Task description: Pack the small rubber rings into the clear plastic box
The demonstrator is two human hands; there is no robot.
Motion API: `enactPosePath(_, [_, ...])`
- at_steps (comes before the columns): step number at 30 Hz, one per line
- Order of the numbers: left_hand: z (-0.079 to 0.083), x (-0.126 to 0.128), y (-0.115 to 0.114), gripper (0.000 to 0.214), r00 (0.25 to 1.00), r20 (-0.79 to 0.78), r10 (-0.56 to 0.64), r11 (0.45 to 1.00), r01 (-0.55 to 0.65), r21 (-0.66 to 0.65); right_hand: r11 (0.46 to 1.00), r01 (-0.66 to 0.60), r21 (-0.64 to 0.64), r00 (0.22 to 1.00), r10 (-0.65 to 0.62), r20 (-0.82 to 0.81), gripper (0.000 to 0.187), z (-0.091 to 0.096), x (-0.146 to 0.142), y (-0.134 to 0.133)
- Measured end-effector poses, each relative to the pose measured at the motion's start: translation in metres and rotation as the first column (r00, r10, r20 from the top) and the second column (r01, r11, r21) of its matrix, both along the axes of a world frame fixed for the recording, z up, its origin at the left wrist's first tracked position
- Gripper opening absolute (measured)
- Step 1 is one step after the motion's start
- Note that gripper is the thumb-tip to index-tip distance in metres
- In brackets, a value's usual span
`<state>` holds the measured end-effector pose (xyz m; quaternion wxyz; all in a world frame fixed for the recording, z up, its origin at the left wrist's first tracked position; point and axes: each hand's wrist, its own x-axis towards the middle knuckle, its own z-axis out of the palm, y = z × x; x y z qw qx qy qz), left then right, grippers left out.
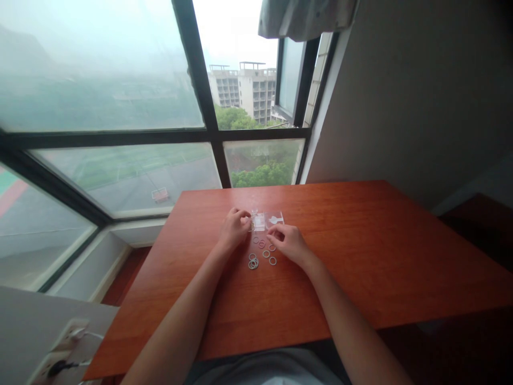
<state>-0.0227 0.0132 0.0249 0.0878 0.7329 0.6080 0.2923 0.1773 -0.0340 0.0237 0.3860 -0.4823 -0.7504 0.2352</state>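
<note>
A small clear plastic box [259, 221] lies on the table with its transparent lid [274, 218] folded out to the right. My left hand [235, 227] is closed at the box's left side, fingers curled against its edge. Just below the lid, my right hand [287, 239] is held in a pinch; whatever is between its fingertips is too small to make out. Several thin rings lie loose in front of the box, among them a reddish ring [262, 244] and a grey ring [273, 261]. A few more overlap in a small cluster of rings [253, 263] toward me.
The reddish-brown wooden table [340, 289] reaches to the window [262, 160] at the back and a wall [380, 107] on the right. Wall sockets [60, 358] with plugged-in cables are at the lower left, beside the table's edge.
</note>
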Motion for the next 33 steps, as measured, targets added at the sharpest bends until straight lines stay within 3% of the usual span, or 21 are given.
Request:
enactPosePath(12, [0.011,0.002,0.003,0.022,0.996,-0.086,0.011,0.999,-0.015,-0.044,1.0,0.009,-0.018,0.999,-0.009,0.04,0.005,0.0,0.0,0.0])
enactPosePath(33, [-0.004,-0.005,0.015,0.025,0.998,0.041,-0.044,0.986,0.05,-0.158,0.999,-0.017,-0.041,0.999,0.019,0.04,0.006,0.001,0.0,-0.001])
